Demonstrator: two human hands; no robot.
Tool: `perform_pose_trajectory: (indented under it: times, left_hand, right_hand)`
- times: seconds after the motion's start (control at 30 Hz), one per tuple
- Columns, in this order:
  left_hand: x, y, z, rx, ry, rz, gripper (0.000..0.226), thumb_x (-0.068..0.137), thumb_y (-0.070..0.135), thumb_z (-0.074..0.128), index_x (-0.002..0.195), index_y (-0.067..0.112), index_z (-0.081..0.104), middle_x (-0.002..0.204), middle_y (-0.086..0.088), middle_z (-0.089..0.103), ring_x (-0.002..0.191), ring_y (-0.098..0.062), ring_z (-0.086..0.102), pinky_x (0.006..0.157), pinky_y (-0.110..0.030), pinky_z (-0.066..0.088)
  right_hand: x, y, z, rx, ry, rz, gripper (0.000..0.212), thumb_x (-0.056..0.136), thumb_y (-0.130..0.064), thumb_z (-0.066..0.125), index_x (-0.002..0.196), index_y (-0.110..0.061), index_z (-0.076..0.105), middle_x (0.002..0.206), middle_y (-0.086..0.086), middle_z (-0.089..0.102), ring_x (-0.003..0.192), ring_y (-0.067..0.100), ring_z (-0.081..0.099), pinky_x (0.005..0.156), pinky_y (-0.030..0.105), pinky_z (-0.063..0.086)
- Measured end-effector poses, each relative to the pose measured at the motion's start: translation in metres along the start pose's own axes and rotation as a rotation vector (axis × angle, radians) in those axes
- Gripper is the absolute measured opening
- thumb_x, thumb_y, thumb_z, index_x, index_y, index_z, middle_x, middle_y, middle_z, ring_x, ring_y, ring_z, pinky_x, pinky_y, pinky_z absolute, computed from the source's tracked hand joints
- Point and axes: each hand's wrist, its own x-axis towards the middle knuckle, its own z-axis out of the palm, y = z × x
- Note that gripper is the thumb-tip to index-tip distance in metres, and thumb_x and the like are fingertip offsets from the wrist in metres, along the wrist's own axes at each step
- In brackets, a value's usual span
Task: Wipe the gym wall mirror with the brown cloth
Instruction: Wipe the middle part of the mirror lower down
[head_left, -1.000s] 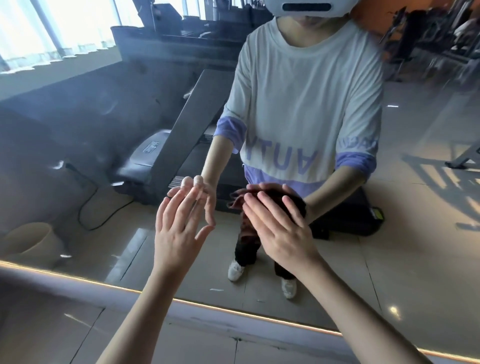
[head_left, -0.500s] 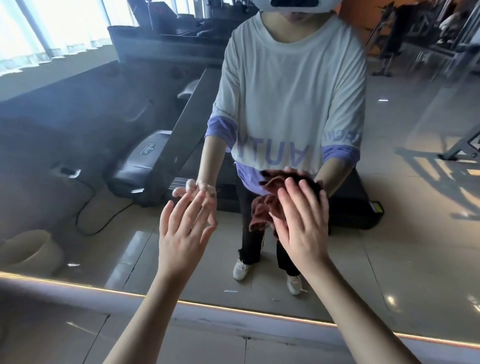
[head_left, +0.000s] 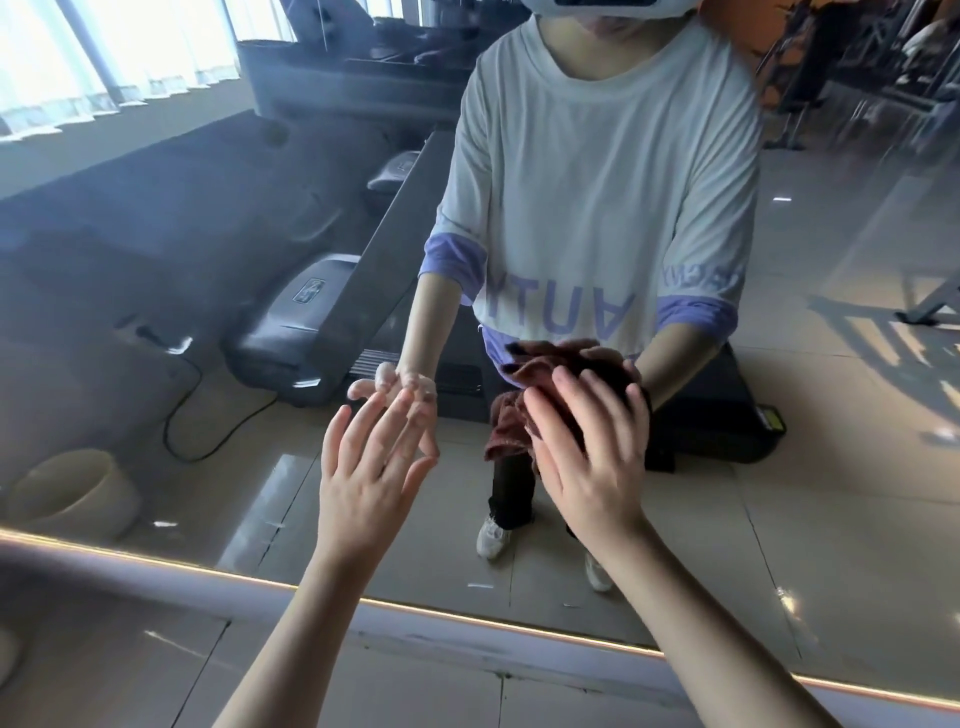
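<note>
The wall mirror (head_left: 779, 467) fills most of the head view and shows my reflection in a white and purple shirt. My right hand (head_left: 587, 447) presses the brown cloth (head_left: 511, 431) flat against the glass, fingers straight; the cloth bunches out to the left of and above my fingers. My left hand (head_left: 371, 467) rests on the mirror with straight, spread fingers, a hand's width left of the cloth, holding nothing.
The mirror's lit bottom edge (head_left: 467, 616) runs across the lower view above a tiled ledge (head_left: 415, 691). In the reflection are a treadmill (head_left: 311, 322), a cable on the floor (head_left: 208, 431), a pale round bin (head_left: 72, 493) and gym machines at far right.
My right hand has slid the cloth up and to the right across the glass over the last second. My left hand has stayed against the mirror at much the same spot.
</note>
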Motion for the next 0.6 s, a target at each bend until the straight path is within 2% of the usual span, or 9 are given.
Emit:
perform_pose_trajectory:
  times: [0.03,0.13,0.17,0.27,0.37,0.43,0.47,0.53,0.6]
  left_hand:
    - [-0.001,-0.003,-0.001,-0.001,0.001,0.003,0.073,0.084,0.027,0.079,0.145,0.016,0.04,0.147,-0.005,0.04,0.137,-0.027,0.038,0.106,-0.054,0.041]
    - [0.0,-0.011,-0.001,-0.016,0.018,0.049,0.065,0.082,0.025,0.082,0.137,0.011,0.051,0.143,-0.007,0.044,0.133,-0.027,0.043,0.106,-0.052,0.042]
    - [0.0,-0.013,-0.001,-0.023,0.019,0.057,0.064,0.081,0.025,0.083,0.135,0.011,0.052,0.143,-0.007,0.045,0.132,-0.027,0.044,0.105,-0.052,0.043]
    - [-0.001,-0.016,0.001,-0.034,0.019,0.063,0.064,0.079,0.023,0.084,0.134,0.011,0.053,0.142,-0.007,0.046,0.135,-0.024,0.039,0.104,-0.054,0.043]
    - [-0.004,-0.022,-0.001,-0.01,0.024,0.045,0.066,0.079,0.024,0.083,0.136,0.012,0.052,0.143,-0.007,0.045,0.136,-0.025,0.039,0.112,-0.049,0.037]
    - [-0.005,-0.028,-0.003,-0.004,0.043,0.041,0.061,0.081,0.022,0.082,0.134,0.011,0.053,0.141,-0.007,0.046,0.132,-0.028,0.044,0.118,-0.044,0.03]
    - [-0.006,-0.032,-0.003,-0.006,0.051,0.042,0.059,0.081,0.02,0.081,0.133,0.011,0.054,0.141,-0.008,0.046,0.13,-0.029,0.046,0.118,-0.043,0.028]
    - [-0.007,-0.039,-0.005,-0.02,0.053,0.047,0.056,0.083,0.019,0.081,0.132,0.01,0.055,0.141,-0.007,0.047,0.128,-0.03,0.047,0.115,-0.045,0.033]
    - [-0.011,-0.046,-0.006,-0.027,0.042,0.057,0.053,0.085,0.018,0.078,0.132,0.01,0.055,0.141,-0.007,0.046,0.128,-0.029,0.048,0.111,-0.048,0.038]
  right_hand:
    - [-0.008,-0.005,0.004,-0.01,-0.03,-0.065,0.025,0.101,-0.019,0.051,0.125,-0.02,0.059,0.136,0.002,0.052,0.131,0.02,0.041,0.119,0.039,0.02]
    - [-0.032,-0.011,0.014,-0.021,-0.211,-0.444,0.03,0.105,-0.017,0.042,0.13,-0.018,0.058,0.138,0.0,0.059,0.13,0.017,0.049,0.119,0.039,0.023]
    - [-0.029,-0.011,0.013,-0.009,-0.228,-0.486,0.029,0.105,-0.016,0.041,0.129,-0.017,0.058,0.136,-0.001,0.062,0.129,0.016,0.051,0.118,0.038,0.025]
    - [0.001,-0.013,0.011,0.037,-0.124,-0.355,0.026,0.104,-0.014,0.045,0.126,-0.015,0.058,0.133,0.0,0.064,0.129,0.017,0.05,0.117,0.038,0.026]
    - [0.028,-0.018,0.013,0.078,-0.006,-0.09,0.032,0.092,-0.016,0.064,0.124,-0.014,0.057,0.135,0.003,0.054,0.132,0.019,0.04,0.121,0.037,0.018]
    - [0.025,-0.028,0.02,0.064,0.0,-0.033,0.034,0.091,-0.017,0.063,0.124,-0.015,0.056,0.133,0.003,0.051,0.131,0.019,0.038,0.121,0.036,0.016]
    - [0.015,-0.034,0.024,0.039,-0.039,-0.092,0.031,0.095,-0.017,0.058,0.126,-0.015,0.056,0.135,0.002,0.051,0.133,0.019,0.038,0.121,0.036,0.016]
    - [-0.016,-0.041,0.033,-0.022,-0.175,-0.351,0.03,0.103,-0.016,0.045,0.13,-0.016,0.058,0.139,-0.001,0.055,0.134,0.019,0.041,0.121,0.038,0.018]
    - [-0.029,-0.042,0.036,-0.049,-0.277,-0.524,0.032,0.104,-0.016,0.043,0.127,-0.018,0.065,0.137,-0.002,0.061,0.131,0.017,0.048,0.12,0.039,0.022]
